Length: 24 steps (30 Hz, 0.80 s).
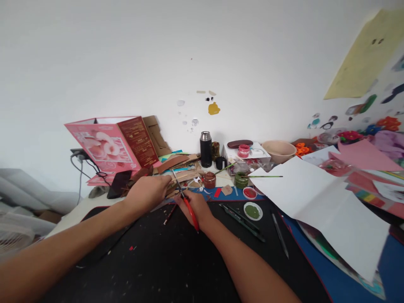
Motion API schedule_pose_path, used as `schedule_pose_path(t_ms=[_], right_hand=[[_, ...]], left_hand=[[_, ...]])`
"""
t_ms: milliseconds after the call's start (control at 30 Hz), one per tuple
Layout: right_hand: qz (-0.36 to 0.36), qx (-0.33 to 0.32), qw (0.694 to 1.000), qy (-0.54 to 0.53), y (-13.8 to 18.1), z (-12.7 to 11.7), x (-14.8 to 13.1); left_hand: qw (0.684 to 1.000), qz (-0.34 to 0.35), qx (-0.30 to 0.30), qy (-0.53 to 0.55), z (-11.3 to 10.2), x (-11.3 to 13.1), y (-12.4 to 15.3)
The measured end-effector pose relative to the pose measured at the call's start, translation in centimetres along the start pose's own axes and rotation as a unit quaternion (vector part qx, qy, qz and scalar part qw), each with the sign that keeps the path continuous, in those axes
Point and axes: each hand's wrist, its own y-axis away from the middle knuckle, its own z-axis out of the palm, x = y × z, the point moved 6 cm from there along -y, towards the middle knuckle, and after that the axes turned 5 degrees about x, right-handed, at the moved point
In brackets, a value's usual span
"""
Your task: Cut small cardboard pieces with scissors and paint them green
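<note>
My right hand (196, 207) is closed round a pair of red-handled scissors (186, 202), whose blades point up and away toward the brown cardboard pieces (181, 174). My left hand (148, 191) lies just left of the blades with its fingers closed on the edge of a brown cardboard strip. Both hands rest over the far part of a black mat (158, 261). A thin red pencil or brush (169, 213) lies on the mat between my hands.
A pink gift bag (107, 145) lies tipped at the back left. A black flask (205, 148), paint jars (209, 180), a green paint lid (253, 211), brushes (243, 219), a beige bowl (279, 150) and a large white sheet (322, 206) crowd the right.
</note>
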Motion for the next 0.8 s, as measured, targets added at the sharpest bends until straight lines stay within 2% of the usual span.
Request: schedule_pose_path(t_ms=[100,200,300,400,533,600,633,700,800], right_hand=[[-0.003,0.013,1.000,0.027,0.0,0.2,0.0],[-0.005,0.016,0.999,0.040,0.2,0.3,-0.1],[-0.011,0.016,0.999,0.046,0.4,0.3,-0.4],[-0.018,0.015,0.998,0.053,0.5,0.4,-0.6],[-0.022,0.015,0.998,0.051,0.5,0.5,-0.4],[-0.015,0.017,0.999,0.048,0.4,0.6,-0.2],[-0.011,0.019,0.999,0.047,0.4,0.5,-0.1],[-0.006,0.024,0.999,0.044,0.4,0.4,0.0],[-0.003,0.025,0.999,0.037,0.3,0.3,0.0]], left_hand=[[0.993,0.014,-0.007,0.119,-0.1,-0.6,-0.9],[0.958,-0.001,-0.051,0.281,0.0,-1.3,-1.5],[0.893,-0.069,-0.143,0.420,0.9,-1.8,-1.2],[0.820,-0.126,-0.220,0.514,1.9,-2.1,-0.6],[0.752,-0.136,-0.275,0.583,2.9,-2.2,-0.4],[0.732,-0.131,-0.296,0.599,3.3,-2.1,-0.4],[0.733,-0.128,-0.298,0.598,3.3,-2.1,-0.6],[0.757,-0.124,-0.284,0.575,3.2,-2.3,-0.9],[0.834,-0.101,-0.224,0.495,2.4,-2.5,-1.5]])
